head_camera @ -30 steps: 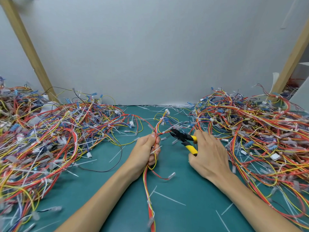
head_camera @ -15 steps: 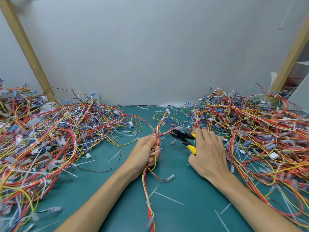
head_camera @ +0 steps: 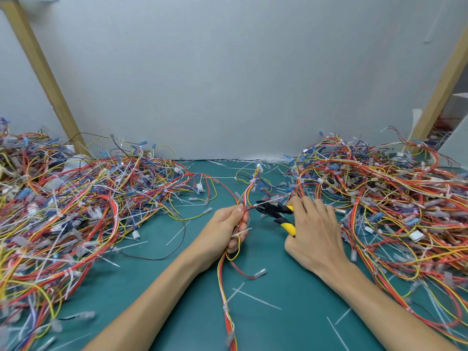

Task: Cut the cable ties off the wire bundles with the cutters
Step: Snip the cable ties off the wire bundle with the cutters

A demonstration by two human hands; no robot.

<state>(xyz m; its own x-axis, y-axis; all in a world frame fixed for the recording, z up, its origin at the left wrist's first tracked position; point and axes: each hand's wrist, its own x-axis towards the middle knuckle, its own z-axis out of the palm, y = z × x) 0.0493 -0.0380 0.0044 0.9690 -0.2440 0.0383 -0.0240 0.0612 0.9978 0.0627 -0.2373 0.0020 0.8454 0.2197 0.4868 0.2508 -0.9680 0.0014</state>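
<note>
Now the cutters (head_camera: pixel 274 214) sit at the middle of the green table (head_camera: pixel 291 287), their black nose pointing left and touching a white cable tie (head_camera: pixel 260 203) that sticks out from the wire bundle (head_camera: pixel 243 203). A second ago the nose stood a little to the right of the bundle; it has since closed that gap. The yellow handles are spread apart, and the right hand (head_camera: pixel 314 234) is wrapped around them, knuckles up, much as it was before.

The left hand (head_camera: pixel 222 236) is clenched on the wire bundle, thumb on top, holding it upright on the table in the same spot as earlier. From this fist the red, yellow and white wires run near toward the bottom edge and far toward a small white plug. Another white tie pokes out between the fingers.

Loose cut ties lie scattered on the table around both forearms. A big tangle of wires (head_camera: pixel 76 211) fills the left side, and another heap (head_camera: pixel 392 198) fills the right, neither changed.
</note>
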